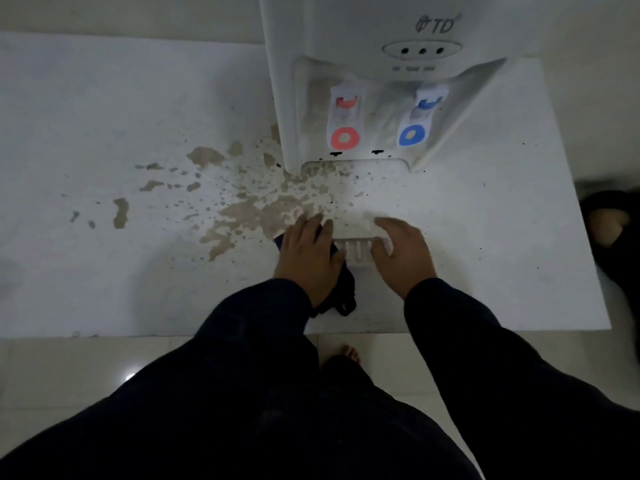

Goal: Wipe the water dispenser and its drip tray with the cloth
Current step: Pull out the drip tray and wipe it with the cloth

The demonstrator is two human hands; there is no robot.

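Drip tray [356,249], light stiff plastic, probably slippery, lying on the counter [104,98] before the water dispenser [363,29] and best held by its ends: left hand [308,254] grips the soft cloth [343,292] against one, right hand [401,254] curled over the other.

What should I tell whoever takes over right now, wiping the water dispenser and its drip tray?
Left hand lies on the dark cloth at the left end of the drip tray; its grip is unclear.
Right hand holds the tray's right end.
The tray is out of the water dispenser, on the white table before it.
Done: tray removed.
Left: wipe tray and dispenser, whose tap recess looks smudged; refit tray. Brown splashes lie beside it.
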